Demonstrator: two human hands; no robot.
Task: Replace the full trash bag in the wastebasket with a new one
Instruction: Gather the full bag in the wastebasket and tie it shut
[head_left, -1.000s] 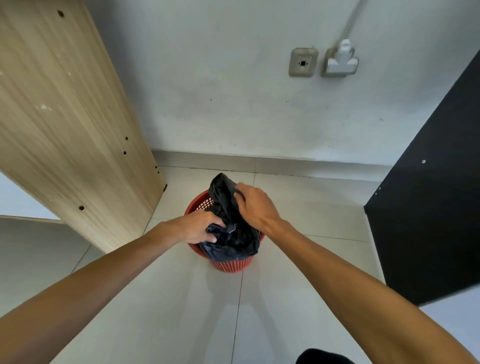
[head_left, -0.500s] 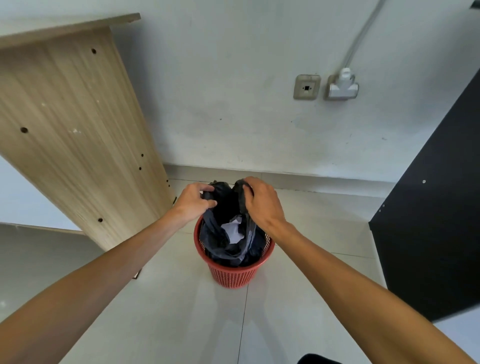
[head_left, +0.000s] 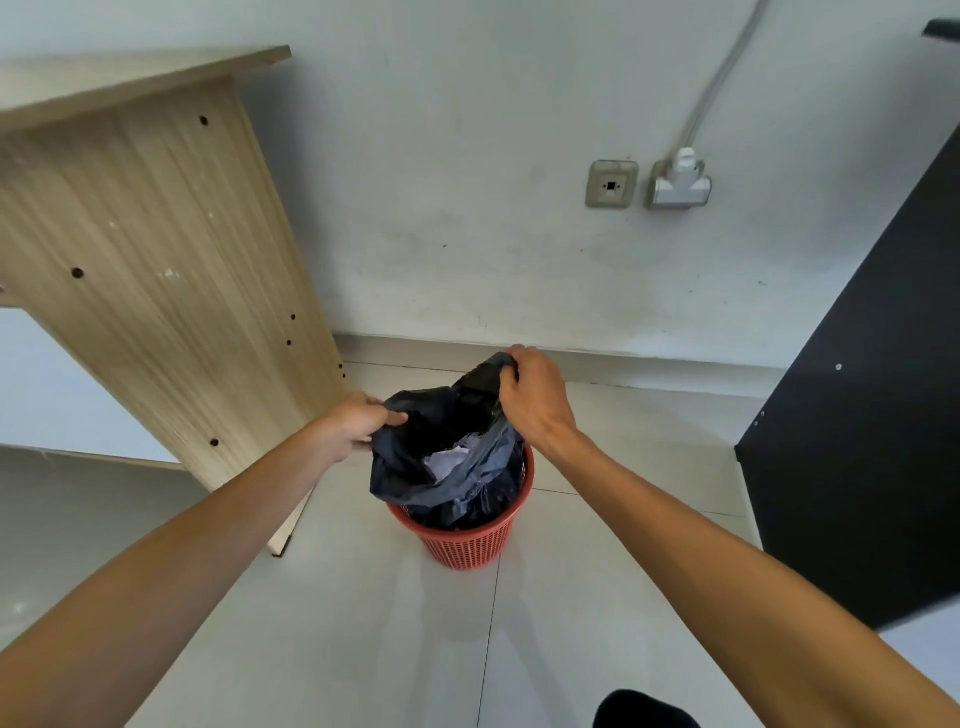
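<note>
A red mesh wastebasket (head_left: 470, 545) stands on the tiled floor near the wall. A black trash bag (head_left: 415, 467) sits in it, its top pulled up above the rim, with white crumpled paper (head_left: 449, 460) showing inside. My left hand (head_left: 353, 423) grips the bag's left edge. My right hand (head_left: 535, 397) is closed on the bag's right edge and holds it higher, above the basket's far side. The bag's mouth is spread apart between the two hands.
A light wooden desk panel (head_left: 166, 291) stands close on the left of the basket. A black panel (head_left: 872, 415) stands on the right. A wall socket (head_left: 612, 184) and a white plug adapter (head_left: 679, 182) are on the wall behind.
Both hands have pulled the bag's edges apart and upward. The left hand moved left, the right hand lifted its edge higher, and the bag's mouth widened, showing more paper inside.
</note>
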